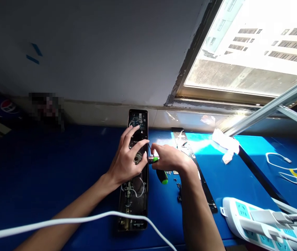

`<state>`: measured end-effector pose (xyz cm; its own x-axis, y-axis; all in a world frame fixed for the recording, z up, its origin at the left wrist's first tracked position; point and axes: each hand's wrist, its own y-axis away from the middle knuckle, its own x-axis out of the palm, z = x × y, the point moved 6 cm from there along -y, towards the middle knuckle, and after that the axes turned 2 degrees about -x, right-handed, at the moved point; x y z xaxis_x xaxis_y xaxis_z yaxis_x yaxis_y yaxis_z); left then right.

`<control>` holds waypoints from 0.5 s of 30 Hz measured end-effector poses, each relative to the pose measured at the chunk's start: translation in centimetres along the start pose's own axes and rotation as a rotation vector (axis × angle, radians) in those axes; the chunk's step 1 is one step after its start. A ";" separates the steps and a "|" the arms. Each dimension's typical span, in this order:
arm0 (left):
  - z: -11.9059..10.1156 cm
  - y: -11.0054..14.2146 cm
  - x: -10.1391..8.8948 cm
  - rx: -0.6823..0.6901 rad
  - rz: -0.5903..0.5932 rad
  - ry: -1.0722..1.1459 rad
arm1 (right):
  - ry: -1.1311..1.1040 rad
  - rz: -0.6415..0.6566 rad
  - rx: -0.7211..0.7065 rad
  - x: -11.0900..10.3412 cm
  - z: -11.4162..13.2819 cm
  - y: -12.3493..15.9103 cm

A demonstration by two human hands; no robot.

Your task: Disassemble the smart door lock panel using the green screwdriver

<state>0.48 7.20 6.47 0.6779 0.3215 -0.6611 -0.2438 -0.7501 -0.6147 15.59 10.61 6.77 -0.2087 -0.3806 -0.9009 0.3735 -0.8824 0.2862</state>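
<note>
An opened electronic door lock body lies lengthwise on the blue worktop, showing a circuit board at its far end and white wires near its near end. My left hand grips it around the middle, with the fingers spread over the dark panel. My right hand is shut around a screwdriver with a green and black handle. Its metal shaft points at the lock's right side, and the tip is hidden by my fingers. Several tiny screws lie just beyond my right wrist.
A long black metal strip lies right of my right arm. A white power strip with plugs sits at the near right. A white cable crosses the foreground. A crumpled white paper and an aluminium rail stand further right.
</note>
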 end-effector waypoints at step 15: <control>0.5 2.8 -0.9 -0.091 -0.027 0.078 | -0.043 0.031 -0.061 4.4 -1.5 -0.1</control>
<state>-1.18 5.14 5.13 0.7360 0.2990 -0.6074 -0.1630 -0.7926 -0.5876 15.96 9.41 2.29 -0.2338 -0.4204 -0.8767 0.4342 -0.8519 0.2927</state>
